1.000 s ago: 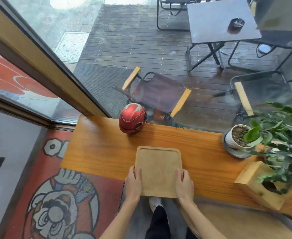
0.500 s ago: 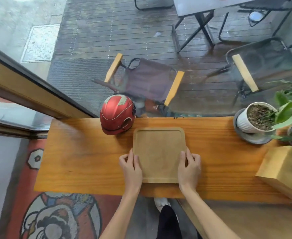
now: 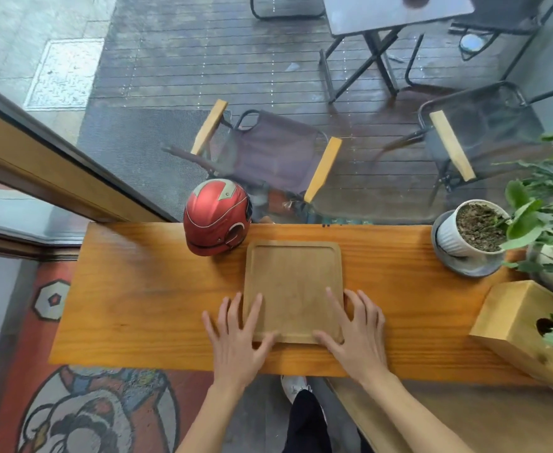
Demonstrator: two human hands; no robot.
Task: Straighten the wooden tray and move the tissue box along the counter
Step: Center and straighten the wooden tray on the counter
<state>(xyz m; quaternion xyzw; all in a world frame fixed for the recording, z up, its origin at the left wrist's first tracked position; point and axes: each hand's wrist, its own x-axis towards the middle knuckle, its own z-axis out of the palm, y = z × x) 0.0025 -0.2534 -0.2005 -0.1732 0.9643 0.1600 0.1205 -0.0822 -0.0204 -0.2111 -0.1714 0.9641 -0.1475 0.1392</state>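
Observation:
A square wooden tray [image 3: 293,282] lies flat on the orange wooden counter [image 3: 131,308], its sides roughly square to the counter's edges. My left hand [image 3: 237,341] rests at the tray's near left corner, fingers spread, thumb on the rim. My right hand [image 3: 356,335] rests at the near right corner, fingers spread over the rim and the counter. Neither hand grips the tray. A wooden tissue box [image 3: 520,325] with a round hole sits tilted at the counter's right end, partly behind leaves.
A red helmet [image 3: 216,219] stands at the counter's far edge, close to the tray's far left corner. A white plant pot [image 3: 468,230] on a saucer and a leafy plant [image 3: 543,217] occupy the right. A glass window runs behind the counter.
The tray has slid away from me, from overhanging the near edge to fully on the counter. My hands have loosened from its sides and now lie flat with fingers spread.

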